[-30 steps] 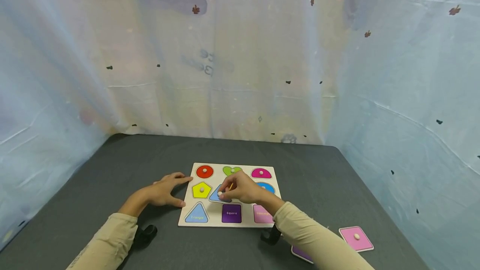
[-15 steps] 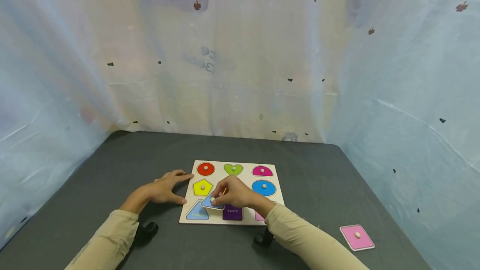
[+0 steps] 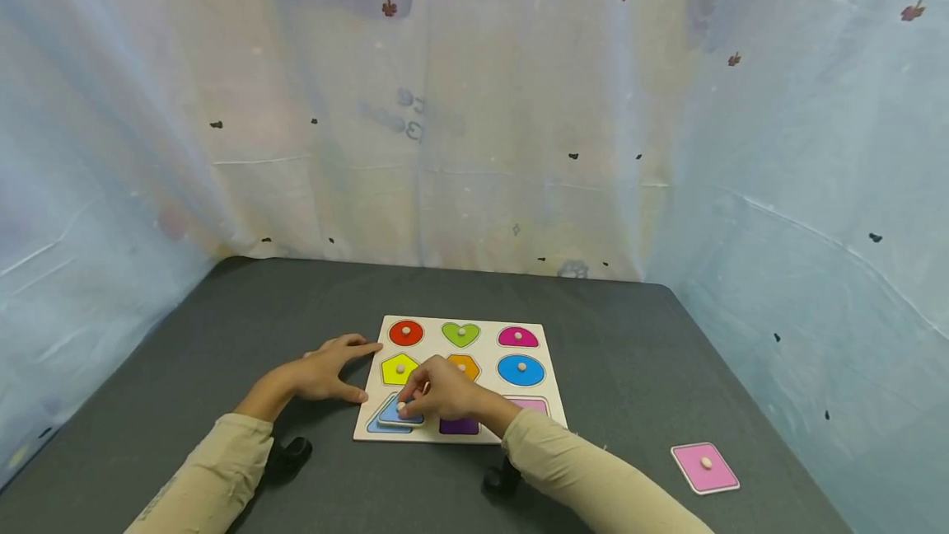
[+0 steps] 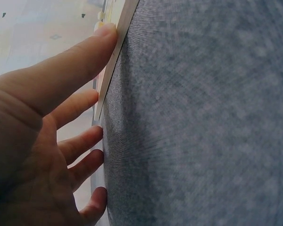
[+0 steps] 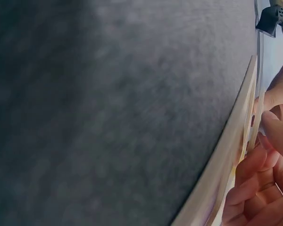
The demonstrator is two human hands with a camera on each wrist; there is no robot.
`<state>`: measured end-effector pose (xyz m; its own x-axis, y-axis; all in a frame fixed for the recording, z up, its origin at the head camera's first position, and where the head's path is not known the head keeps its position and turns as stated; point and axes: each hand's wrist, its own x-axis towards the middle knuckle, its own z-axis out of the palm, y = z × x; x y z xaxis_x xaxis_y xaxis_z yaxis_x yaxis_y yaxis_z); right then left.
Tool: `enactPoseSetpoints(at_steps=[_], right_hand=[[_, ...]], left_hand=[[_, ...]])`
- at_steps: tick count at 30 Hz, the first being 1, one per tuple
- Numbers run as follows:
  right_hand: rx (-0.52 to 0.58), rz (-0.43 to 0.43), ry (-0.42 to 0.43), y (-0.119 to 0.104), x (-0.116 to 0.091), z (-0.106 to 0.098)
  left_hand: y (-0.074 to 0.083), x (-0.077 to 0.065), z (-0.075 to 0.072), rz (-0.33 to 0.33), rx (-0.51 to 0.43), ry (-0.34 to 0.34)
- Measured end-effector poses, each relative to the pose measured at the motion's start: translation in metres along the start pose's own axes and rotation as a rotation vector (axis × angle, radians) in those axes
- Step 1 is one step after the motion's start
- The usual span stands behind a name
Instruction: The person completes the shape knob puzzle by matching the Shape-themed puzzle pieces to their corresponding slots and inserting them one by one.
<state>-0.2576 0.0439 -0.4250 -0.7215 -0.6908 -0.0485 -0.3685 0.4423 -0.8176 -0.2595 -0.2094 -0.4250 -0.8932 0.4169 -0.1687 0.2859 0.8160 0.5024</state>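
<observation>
In the head view a wooden shape-puzzle board (image 3: 489, 334) lies on the dark table. My right hand (image 3: 445, 390) pinches the knob of a light blue triangle puzzle piece (image 3: 391, 417). The piece overlaps the blue triangle slot (image 3: 375, 427) at the board's lower left, slightly off its outline. In the right wrist view, the right thumb and fingers (image 5: 277, 134) hold the piece just above the board. My left hand (image 3: 329, 371) has its fingers extended. Its thumb (image 4: 80, 61) and index finger touch the board's left edge.
Knobbed pieces fill the board's upper two rows, among them a red circle (image 3: 406, 333) and a blue oval (image 3: 521, 370). A purple square slot (image 3: 460, 427) is partly hidden by my right hand. A pink piece (image 3: 706, 468) lies at the table's right.
My right hand has carried the blue triangle piece from the board's middle down and left to the triangle slot. The left hand stays at the board's edge.
</observation>
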Motion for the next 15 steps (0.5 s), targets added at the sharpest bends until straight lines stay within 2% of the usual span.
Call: enactPoseSetpoints(at_steps=[5,15], right_hand=[[-0.015,0.027,-0.004,-0.0039,0.0025,0.0048],[-0.024,0.016,-0.02,-0.0065,0.0055,0.0105]], left_hand=[[-0.0023,0.0014,0.0019,0.001,-0.003,0.004],[-0.0068,0.0016,0.0018,0.034,-0.004,0.005]])
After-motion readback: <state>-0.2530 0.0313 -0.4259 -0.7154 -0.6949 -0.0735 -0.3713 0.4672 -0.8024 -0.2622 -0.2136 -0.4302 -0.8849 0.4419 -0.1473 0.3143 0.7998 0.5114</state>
